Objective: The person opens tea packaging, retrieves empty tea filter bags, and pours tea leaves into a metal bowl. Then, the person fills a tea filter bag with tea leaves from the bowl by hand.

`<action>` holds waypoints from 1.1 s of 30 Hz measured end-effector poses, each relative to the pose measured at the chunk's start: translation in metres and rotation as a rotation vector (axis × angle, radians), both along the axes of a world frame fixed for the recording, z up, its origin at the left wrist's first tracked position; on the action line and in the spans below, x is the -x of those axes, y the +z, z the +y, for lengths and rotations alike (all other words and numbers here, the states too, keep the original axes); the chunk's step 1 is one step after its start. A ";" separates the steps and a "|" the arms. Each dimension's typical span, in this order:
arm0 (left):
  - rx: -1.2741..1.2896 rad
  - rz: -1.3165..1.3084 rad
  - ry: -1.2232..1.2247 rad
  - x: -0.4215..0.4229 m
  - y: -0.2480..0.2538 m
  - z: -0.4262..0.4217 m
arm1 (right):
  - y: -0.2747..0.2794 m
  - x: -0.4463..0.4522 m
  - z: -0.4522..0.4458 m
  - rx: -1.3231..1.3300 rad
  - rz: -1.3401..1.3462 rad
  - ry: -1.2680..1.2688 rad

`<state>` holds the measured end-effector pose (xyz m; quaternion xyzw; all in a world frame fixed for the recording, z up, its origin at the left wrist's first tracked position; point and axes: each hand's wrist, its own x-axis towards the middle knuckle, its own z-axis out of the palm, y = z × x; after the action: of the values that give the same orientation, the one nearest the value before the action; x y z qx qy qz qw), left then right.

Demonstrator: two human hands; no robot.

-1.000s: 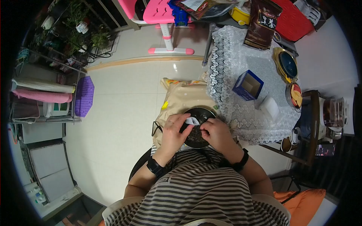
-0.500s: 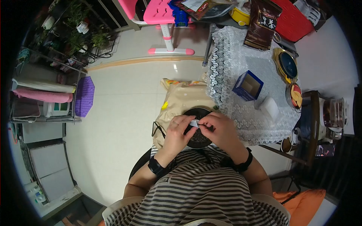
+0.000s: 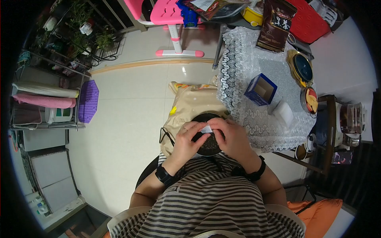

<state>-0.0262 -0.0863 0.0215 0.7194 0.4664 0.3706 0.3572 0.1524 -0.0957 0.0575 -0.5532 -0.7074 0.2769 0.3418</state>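
Note:
A small white packet (image 3: 206,129) is pinched between both hands over a dark round bowl (image 3: 208,150). My left hand (image 3: 186,139) has its fingers closed on the packet's left side. From the right, my right hand (image 3: 232,137) grips the packet's upper right edge with thumb and fingertips. Dark loose bits lie inside the bowl, partly covered by the hands. Under the bowl is a beige patterned cloth (image 3: 190,99) across my lap.
To the right stands a table with a lace cloth (image 3: 254,127), bearing an open blue box (image 3: 261,90), a white pouch (image 3: 283,114), a brown bag (image 3: 276,27) and a dish of fruit (image 3: 309,100). A pink chair (image 3: 170,12) stands ahead. Left is a rack with towels (image 3: 45,101).
My right hand has moved left and up from over the bowl to the white packet and now holds its edge. My left hand has shifted slightly right with the packet.

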 end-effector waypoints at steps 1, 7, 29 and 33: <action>0.071 -0.052 -0.014 0.000 0.001 0.000 | 0.000 0.000 -0.001 -0.012 -0.017 0.018; 0.078 -0.061 -0.059 0.010 -0.005 0.001 | -0.002 -0.001 -0.002 0.038 -0.056 0.099; 0.147 -0.053 -0.047 0.019 0.024 -0.002 | -0.010 0.005 -0.022 0.040 -0.017 0.086; -0.099 0.036 -0.073 0.019 0.015 0.001 | -0.001 0.005 -0.018 0.018 -0.026 0.085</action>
<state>-0.0453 -0.0848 0.0368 0.7592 0.4274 0.3670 0.3259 0.1470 -0.1136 0.0565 -0.5293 -0.7321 0.2905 0.3156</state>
